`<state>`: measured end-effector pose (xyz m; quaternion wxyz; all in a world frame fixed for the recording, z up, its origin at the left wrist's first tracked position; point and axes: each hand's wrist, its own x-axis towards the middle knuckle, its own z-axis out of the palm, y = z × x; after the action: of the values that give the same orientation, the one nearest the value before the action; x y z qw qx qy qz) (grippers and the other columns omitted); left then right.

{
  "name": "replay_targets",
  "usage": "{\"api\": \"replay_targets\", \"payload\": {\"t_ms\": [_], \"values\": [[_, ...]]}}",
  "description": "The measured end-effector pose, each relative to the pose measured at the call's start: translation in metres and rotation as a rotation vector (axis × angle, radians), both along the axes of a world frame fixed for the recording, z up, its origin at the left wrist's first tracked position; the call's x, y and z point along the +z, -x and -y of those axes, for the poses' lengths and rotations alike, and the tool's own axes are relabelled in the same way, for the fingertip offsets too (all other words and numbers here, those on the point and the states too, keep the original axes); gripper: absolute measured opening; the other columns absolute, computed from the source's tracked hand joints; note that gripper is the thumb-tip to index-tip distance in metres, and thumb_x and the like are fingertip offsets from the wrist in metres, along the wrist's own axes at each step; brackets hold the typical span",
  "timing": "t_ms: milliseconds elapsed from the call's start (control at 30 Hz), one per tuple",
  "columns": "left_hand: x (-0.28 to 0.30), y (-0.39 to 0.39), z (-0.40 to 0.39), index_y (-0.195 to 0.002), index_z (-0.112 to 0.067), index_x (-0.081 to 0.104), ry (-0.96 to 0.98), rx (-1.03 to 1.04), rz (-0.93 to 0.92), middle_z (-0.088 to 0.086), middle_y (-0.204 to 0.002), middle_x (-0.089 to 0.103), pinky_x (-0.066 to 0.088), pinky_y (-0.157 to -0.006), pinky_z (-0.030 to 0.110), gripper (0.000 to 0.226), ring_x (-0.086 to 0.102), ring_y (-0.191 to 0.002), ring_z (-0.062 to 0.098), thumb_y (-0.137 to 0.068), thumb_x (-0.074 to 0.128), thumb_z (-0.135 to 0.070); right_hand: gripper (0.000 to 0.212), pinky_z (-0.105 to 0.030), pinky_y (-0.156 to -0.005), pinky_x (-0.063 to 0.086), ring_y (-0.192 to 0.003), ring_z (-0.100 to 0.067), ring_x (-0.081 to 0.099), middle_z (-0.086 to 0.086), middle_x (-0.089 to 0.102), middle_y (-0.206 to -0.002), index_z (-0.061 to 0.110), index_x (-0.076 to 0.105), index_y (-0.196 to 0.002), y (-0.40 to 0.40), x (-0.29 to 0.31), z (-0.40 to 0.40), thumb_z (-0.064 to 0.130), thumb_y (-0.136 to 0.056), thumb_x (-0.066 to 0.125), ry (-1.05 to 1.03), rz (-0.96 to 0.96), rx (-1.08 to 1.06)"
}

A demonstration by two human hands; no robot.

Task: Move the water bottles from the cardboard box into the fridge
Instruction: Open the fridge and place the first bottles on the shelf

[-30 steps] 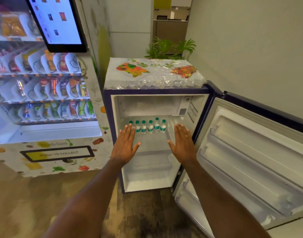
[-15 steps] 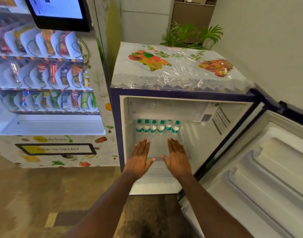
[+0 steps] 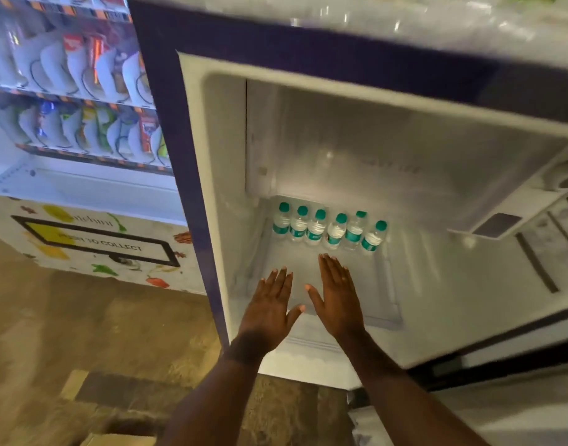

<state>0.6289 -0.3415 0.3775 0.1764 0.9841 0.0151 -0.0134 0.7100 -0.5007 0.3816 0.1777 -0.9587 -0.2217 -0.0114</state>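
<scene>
Brown floor (image 3: 83,333) fills the bottom left, and a corner of a cardboard box (image 3: 121,440) peeks in at the bottom edge. Above the floor stands a snack machine (image 3: 80,130) with rows of bright packets. Next to it is the fridge (image 3: 192,175), with a dark purple frame and a white inside. The left hand (image 3: 269,307) is held flat in front of the fridge shelf (image 3: 366,275). Its fingers are straight and close together, with the thumb sticking out, and it holds nothing. The right hand (image 3: 337,297) is just beside it, flat too, fingers straight and a little spread, also holding nothing. Behind the hands, six water bottles (image 3: 329,231) with green caps stand in a row at the back of the shelf. None of them is touched.
</scene>
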Motion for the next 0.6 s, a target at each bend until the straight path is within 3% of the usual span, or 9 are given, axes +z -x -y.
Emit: {"api": "replay_targets", "payload": {"t_ms": [100, 200, 367, 500, 600], "values": [[-0.029, -0.026, 0.005, -0.16, -0.021, -0.007, 0.026, 0.044, 0.015, -0.008, -0.158, -0.023, -0.026, -0.11, 0.021, 0.074, -0.025, -0.144, 0.008, -0.103, 0.016, -0.061, 0.077, -0.034, -0.119, 0.026, -0.15, -0.023, 0.028, -0.005, 0.029, -0.163, 0.014, 0.025, -0.158, -0.024, -0.023, -0.006, 0.064, -0.099, 0.028, -0.069, 0.023, -0.006], [-0.045, -0.051, 0.003, -0.161, -0.02, -0.003, 0.106, 0.086, 0.065, -0.004, -0.166, -0.013, -0.015, -0.12, 0.025, 0.073, -0.016, -0.152, 0.01, -0.104, 0.022, -0.058, 0.066, -0.034, -0.114, 0.034, -0.147, -0.025, 0.033, -0.005, 0.033, -0.161, 0.017, 0.028, -0.157, -0.048, -0.031, -0.013, 0.046, -0.102, 0.048, -0.125, 0.06, -0.033], [-0.056, -0.107, -0.015, -0.162, -0.02, 0.006, 0.224, 0.172, 0.183, -0.001, -0.17, 0.004, 0.003, -0.127, 0.031, 0.071, 0.002, -0.156, 0.015, -0.105, 0.031, -0.053, 0.058, -0.043, -0.102, 0.049, -0.136, -0.03, 0.047, -0.01, 0.048, -0.151, 0.015, 0.04, -0.151, -0.103, -0.044, -0.037, 0.033, -0.1, 0.058, -0.211, 0.184, -0.054], [-0.056, -0.162, -0.033, -0.161, -0.018, 0.017, 0.362, 0.29, 0.301, 0.003, -0.167, 0.022, 0.021, -0.125, 0.043, 0.07, 0.023, -0.153, 0.024, -0.104, 0.044, -0.048, 0.05, -0.041, -0.102, 0.047, -0.128, -0.03, 0.051, -0.008, 0.057, -0.141, 0.014, 0.052, -0.143, -0.15, -0.036, -0.059, 0.03, -0.097, 0.062, -0.186, 0.277, -0.024], [-0.055, -0.198, -0.045, -0.161, -0.017, 0.019, 0.399, 0.388, 0.305, 0.004, -0.166, 0.025, 0.027, -0.123, 0.042, 0.071, 0.027, -0.152, 0.026, -0.103, 0.05, -0.043, 0.048, -0.039, -0.104, 0.041, -0.128, -0.027, 0.05, -0.004, 0.059, -0.141, 0.02, 0.053, -0.143, -0.175, -0.029, -0.071, 0.035, -0.097, 0.061, -0.046, 0.317, -0.013]]}}
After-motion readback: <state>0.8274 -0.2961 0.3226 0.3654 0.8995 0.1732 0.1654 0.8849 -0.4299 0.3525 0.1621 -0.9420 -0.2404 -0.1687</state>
